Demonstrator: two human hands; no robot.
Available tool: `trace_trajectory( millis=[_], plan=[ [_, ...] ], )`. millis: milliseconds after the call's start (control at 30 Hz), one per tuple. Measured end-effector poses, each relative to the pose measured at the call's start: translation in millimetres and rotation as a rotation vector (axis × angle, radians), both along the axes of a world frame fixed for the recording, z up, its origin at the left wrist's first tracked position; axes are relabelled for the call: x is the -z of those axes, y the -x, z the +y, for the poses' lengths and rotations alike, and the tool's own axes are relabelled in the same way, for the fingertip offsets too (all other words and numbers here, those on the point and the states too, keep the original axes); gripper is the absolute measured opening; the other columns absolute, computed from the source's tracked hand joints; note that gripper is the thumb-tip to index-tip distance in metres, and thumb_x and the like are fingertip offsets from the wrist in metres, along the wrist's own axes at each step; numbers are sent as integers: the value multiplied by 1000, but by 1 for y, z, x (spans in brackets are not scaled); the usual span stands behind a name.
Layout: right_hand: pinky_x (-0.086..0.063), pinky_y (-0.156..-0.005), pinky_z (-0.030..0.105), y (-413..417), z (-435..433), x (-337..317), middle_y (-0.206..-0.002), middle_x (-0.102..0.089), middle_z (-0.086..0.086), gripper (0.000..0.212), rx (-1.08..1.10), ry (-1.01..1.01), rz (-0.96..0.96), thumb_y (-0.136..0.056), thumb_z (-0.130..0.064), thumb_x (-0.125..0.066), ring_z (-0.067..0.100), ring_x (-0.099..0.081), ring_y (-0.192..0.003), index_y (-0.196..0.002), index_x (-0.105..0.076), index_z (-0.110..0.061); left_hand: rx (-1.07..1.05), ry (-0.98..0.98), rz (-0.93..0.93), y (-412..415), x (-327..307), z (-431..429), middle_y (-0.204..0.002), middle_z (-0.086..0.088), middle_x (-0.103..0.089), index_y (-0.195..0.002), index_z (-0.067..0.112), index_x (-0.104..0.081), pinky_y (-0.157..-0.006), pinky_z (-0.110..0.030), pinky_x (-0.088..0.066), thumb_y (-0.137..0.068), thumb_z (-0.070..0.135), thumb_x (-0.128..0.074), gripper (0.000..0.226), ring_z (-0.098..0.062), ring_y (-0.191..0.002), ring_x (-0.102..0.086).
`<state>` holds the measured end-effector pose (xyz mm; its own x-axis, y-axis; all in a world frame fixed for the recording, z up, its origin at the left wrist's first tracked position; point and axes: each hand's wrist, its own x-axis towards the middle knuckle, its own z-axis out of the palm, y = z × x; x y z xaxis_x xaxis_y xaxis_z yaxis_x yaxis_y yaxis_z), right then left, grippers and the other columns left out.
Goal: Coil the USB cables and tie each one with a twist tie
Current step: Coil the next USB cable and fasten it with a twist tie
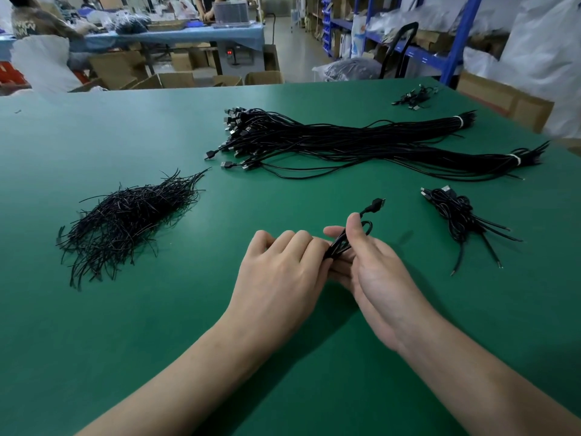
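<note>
A coiled black USB cable [341, 242] is held between both hands above the green table [157, 309]; its plug [377, 203] sticks up past my thumb. My right hand [374, 275] grips the coil with thumb and fingers curled round it. My left hand [283, 272] has its fingers curled onto the coil's left end; what they pinch is hidden. A heap of black twist ties [125, 220] lies to the left. Two long bundles of uncoiled USB cables [345, 143] lie across the back. A small pile of coiled cables [456, 215] sits to the right.
A few more cables [415, 97] lie at the far right corner of the table. Beyond the far edge are cardboard boxes [176, 78], another workbench with a person, and blue shelving [456, 42] at the right.
</note>
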<state>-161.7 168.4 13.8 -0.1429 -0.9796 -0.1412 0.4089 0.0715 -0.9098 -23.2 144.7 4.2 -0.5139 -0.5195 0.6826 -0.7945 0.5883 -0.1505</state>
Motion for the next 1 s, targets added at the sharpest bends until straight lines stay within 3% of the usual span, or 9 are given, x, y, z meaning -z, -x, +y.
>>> trace_trajectory(
  millis=[233,367,433,500,567,667,767,867,1000],
  plan=[
    [-53,-60,21,3,-2,1,-71,-67,-3,30,17,-26,17,-107,-35,-44,8,-64,-67,-93,-55,-11,75,83,-65,2,3,2,-99,6,-71,-99,17,-71,-60,-35,-39,-103,22,-54,19,-19,-72,-62],
    [-50,-53,17,4,0,3,-60,-66,-10,32,28,-16,67,-110,-30,-39,3,-61,-54,-87,-52,-12,79,111,-73,5,4,3,-100,8,-72,-90,18,-71,-61,-35,-38,-102,23,-56,19,-19,-69,-59],
    [-52,-56,20,2,-1,3,-64,-70,-9,41,25,-6,120,-110,-31,-37,3,-64,-59,-82,-64,-18,104,87,-67,4,3,4,-97,9,-72,-90,20,-72,-61,-35,-38,-101,26,-58,19,-19,-68,-58],
    [-52,-67,28,4,-3,5,-69,-71,-6,52,65,18,249,-110,-33,-37,7,-65,-66,-69,-69,-29,146,-27,18,1,0,5,-89,9,-68,-93,22,-72,-63,-36,-39,-100,35,-56,23,-20,-70,-58],
    [-49,-74,34,7,-6,7,-65,-65,-7,46,147,86,426,-110,-31,-38,10,-62,-64,-71,-61,-22,162,-242,248,-3,-4,4,-82,10,-61,-92,24,-70,-69,-36,-42,-98,42,-56,23,-15,-76,-59],
    [-56,-64,41,7,-4,8,-57,-49,-9,31,117,189,547,-109,-28,-38,13,-53,-52,-82,-47,-17,171,-601,634,-9,-8,-4,-87,13,-61,-102,22,-72,-74,-21,-43,-101,38,-56,23,-2,-81,-58],
    [-50,-58,44,0,3,7,-61,-53,-15,21,19,258,850,-107,-30,-40,14,-50,-55,-91,-52,-24,267,-859,695,-7,-9,-6,-88,8,-61,-117,25,-73,-72,-20,-43,-102,40,-53,29,-7,-83,-58],
    [-45,-65,45,-5,8,2,-80,-66,-3,13,0,283,1261,-107,-26,-37,29,-61,-75,-99,-48,-26,347,-945,727,-3,-7,-1,-86,-9,-61,-97,20,-71,-76,-43,-47,-95,51,-54,35,-24,-81,-58],
    [-36,-62,42,-8,12,-4,-81,-58,-4,13,-52,226,1418,-105,-23,-28,33,-60,-81,-106,-40,-29,338,-887,811,-2,-2,0,-71,2,-47,-98,34,-76,-59,-23,-34,-94,44,-63,16,-6,-64,-43]
  ],
)
